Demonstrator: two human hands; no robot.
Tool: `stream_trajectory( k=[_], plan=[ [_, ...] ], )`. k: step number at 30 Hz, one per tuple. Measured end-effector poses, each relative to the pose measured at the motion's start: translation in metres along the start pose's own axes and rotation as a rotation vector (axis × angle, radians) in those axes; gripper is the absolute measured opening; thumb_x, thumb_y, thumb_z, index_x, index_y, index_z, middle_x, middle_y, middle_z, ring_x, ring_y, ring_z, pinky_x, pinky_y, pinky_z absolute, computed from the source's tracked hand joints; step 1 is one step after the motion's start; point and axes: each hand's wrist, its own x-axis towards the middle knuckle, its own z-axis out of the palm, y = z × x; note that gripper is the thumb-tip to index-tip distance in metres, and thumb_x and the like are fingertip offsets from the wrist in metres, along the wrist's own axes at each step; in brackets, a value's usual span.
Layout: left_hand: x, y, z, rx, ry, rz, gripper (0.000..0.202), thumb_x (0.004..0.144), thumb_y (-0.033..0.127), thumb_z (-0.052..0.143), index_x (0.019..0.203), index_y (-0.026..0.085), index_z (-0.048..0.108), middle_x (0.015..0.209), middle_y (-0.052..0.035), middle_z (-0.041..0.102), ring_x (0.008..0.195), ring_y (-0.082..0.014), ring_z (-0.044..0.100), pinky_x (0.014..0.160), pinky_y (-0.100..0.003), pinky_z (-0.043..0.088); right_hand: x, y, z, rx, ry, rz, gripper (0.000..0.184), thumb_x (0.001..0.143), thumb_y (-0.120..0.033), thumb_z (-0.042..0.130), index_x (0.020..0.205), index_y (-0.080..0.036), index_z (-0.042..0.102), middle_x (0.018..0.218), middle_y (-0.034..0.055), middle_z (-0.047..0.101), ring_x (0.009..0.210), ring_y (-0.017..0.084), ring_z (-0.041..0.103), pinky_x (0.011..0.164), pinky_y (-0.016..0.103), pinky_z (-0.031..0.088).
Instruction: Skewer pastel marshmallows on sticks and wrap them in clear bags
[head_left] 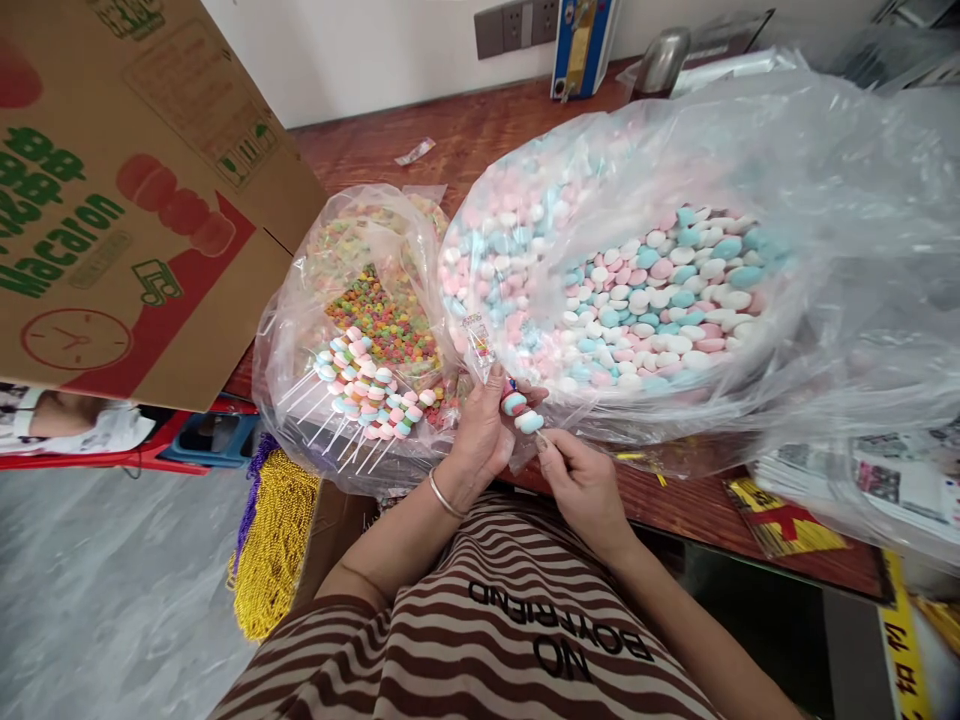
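My left hand (484, 430), a bangle on its wrist, is closed on a small clear plastic bag (478, 345) with a printed picture. Against its fingers lies a candy skewer (529, 421) with pink, blue and white pieces. The skewer's lower end is pinched between the thumb and fingers of my right hand (589, 490). Whether the skewer's top is inside the bag, I cannot tell. To the left, several finished candy skewers (367, 390) with white sticks lie on a plastic bag of small multicoloured ring-shaped candies (386, 310). Just beyond my hands is a big open bag of pink, white and blue candies (660, 300).
A cardboard box (150, 220) marked Macaron stands at the left. The wooden table (360, 150) also bears a blue box (585, 50) and a metal cup (664, 60) at the back. Gold and purple bead strings (277, 540) hang below left. A yellow packet (784, 515) lies at the right front edge.
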Motion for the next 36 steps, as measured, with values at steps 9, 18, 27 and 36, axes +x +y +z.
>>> stream_trajectory(
  k=[9, 18, 27, 36],
  plan=[
    [0.002, 0.025, -0.006, 0.020, -0.195, -0.076, 0.036, 0.084, 0.048, 0.074, 0.100, 0.015, 0.071, 0.111, -0.0141, 0.074, 0.104, -0.0256, 0.072, 0.085, -0.035, 0.059, -0.003, 0.007, -0.009, -0.175, -0.011, -0.089, 0.031, 0.102, -0.041, 0.046, 0.093, -0.020, 0.067, 0.059, -0.0029, 0.052, 0.053, 0.012, 0.043, 0.053, 0.025, 0.035],
    [0.018, 0.038, -0.001, -0.130, -0.157, -0.009, 0.015, 0.087, 0.024, 0.074, 0.101, 0.020, 0.069, 0.062, 0.0084, 0.051, 0.054, -0.0048, 0.055, 0.074, -0.021, 0.054, -0.001, 0.003, 0.001, 0.357, -0.140, 0.227, 0.034, 0.095, -0.053, 0.057, 0.086, -0.020, 0.063, 0.047, -0.0102, 0.033, 0.042, 0.009, 0.030, 0.044, 0.023, 0.030],
    [0.015, 0.027, 0.006, -0.231, -0.110, 0.003, 0.019, 0.088, 0.032, 0.075, 0.089, 0.017, 0.063, 0.061, 0.0086, 0.043, 0.050, -0.0021, 0.045, 0.061, -0.016, 0.048, -0.012, 0.000, -0.006, -0.758, 0.221, -0.466, 0.014, 0.097, -0.027, 0.057, 0.098, -0.017, 0.067, 0.071, 0.0055, 0.066, 0.059, 0.015, 0.055, 0.059, 0.030, 0.038],
    [0.010, 0.025, 0.006, -0.160, -0.169, -0.021, 0.020, 0.087, 0.036, 0.075, 0.087, 0.019, 0.065, 0.058, 0.0086, 0.037, 0.043, -0.0026, 0.036, 0.050, -0.016, 0.044, -0.015, -0.017, -0.012, 0.035, -0.082, 0.129, 0.032, 0.101, -0.046, 0.049, 0.084, -0.022, 0.059, 0.052, -0.0071, 0.041, 0.043, 0.010, 0.033, 0.043, 0.024, 0.025]
  ],
)
